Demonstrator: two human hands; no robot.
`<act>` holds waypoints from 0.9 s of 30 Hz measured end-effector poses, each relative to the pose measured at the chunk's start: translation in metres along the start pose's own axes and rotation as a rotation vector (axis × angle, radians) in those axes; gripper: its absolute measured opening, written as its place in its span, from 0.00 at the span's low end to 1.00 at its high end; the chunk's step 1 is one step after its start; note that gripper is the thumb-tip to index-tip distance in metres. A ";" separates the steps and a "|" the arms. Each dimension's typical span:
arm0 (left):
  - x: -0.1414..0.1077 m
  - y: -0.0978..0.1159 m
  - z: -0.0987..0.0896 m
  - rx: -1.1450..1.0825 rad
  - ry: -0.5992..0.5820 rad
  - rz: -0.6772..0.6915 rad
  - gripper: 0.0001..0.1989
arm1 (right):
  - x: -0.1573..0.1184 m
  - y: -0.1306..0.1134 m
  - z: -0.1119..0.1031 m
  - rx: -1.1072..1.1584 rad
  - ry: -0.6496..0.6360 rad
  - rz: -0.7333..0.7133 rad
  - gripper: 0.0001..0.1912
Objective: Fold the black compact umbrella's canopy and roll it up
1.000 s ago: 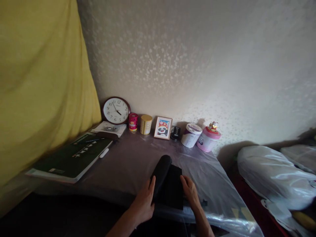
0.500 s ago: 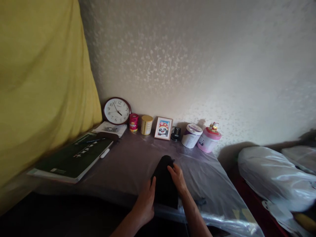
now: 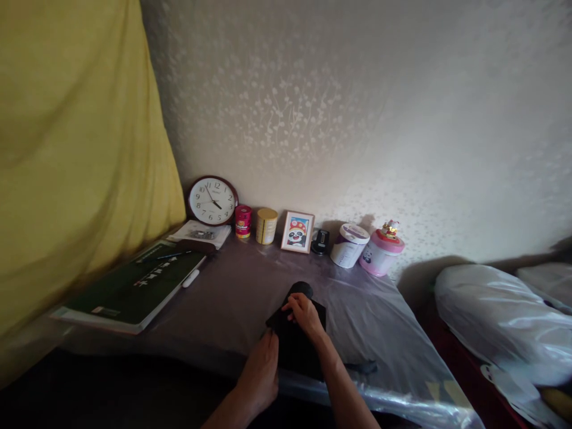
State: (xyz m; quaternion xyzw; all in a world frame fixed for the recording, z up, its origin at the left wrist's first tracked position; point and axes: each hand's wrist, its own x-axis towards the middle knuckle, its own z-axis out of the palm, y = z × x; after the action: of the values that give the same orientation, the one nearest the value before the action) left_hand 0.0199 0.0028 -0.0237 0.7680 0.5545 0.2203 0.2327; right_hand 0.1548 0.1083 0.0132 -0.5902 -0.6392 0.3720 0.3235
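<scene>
A black cloth item point(image 3: 297, 351) with a rounded far end lies at the near edge of the table; its exact kind does not show. My left hand point(image 3: 263, 363) pinches the left corner of the cloth. Over its upper part is my right hand point(image 3: 304, 313), fingers bent inward and closed on the fabric. The right hand and forearm hide part of the cloth. A small dark crumpled thing point(image 3: 365, 366) rests just right of my right forearm.
On the plastic-covered table point(image 3: 232, 286) stand a clock point(image 3: 213, 201), a red can point(image 3: 243, 222), a yellow-lidded can point(image 3: 267, 226), a framed panda picture point(image 3: 297, 232) and two tubs. A green folder point(image 3: 134, 286) lies left, by the yellow curtain point(image 3: 89, 149). White plastic bags point(image 3: 500, 322) sit right.
My right hand has moved left from the cloth's right edge onto its upper part. My left hand has closed on the left corner, and the cloth has spread wider.
</scene>
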 end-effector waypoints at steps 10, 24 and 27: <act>-0.006 0.018 -0.004 0.249 0.332 0.229 0.18 | -0.006 -0.013 0.001 -0.265 -0.003 -0.106 0.09; 0.010 -0.010 0.030 0.215 0.294 0.146 0.38 | -0.042 0.005 -0.003 -0.369 0.066 -0.696 0.12; 0.010 -0.008 0.032 0.264 0.273 0.123 0.37 | -0.031 0.012 -0.007 -0.426 0.068 -0.716 0.13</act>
State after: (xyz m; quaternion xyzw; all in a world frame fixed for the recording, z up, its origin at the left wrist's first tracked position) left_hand 0.0352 0.0109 -0.0532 0.7873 0.5571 0.2613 0.0386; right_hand 0.1701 0.0783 0.0078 -0.3962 -0.8557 0.0759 0.3242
